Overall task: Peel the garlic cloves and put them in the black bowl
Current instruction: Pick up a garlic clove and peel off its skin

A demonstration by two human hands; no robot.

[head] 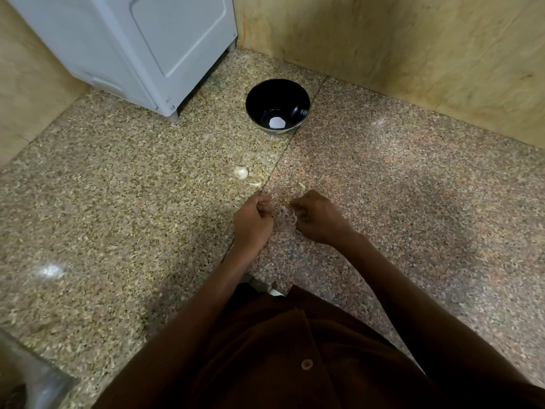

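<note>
The black bowl [277, 106] stands on the speckled stone counter, far centre, with a white glare spot at its bottom. Nearer me lie a whitish garlic piece [241, 172], a thin clove [255, 183] and another small clove [301, 185]. My left hand [253, 222] and my right hand [317, 216] are both curled, close together below these pieces. A pale scrap of garlic skin [292, 215] shows at my right hand's fingers. What my left hand's curled fingers hold is hidden.
A grey appliance [141, 48] stands at the back left, close to the bowl. Beige stone walls [413, 54] close the corner behind and to the right. A seam in the counter [283, 160] runs from the bowl toward my hands.
</note>
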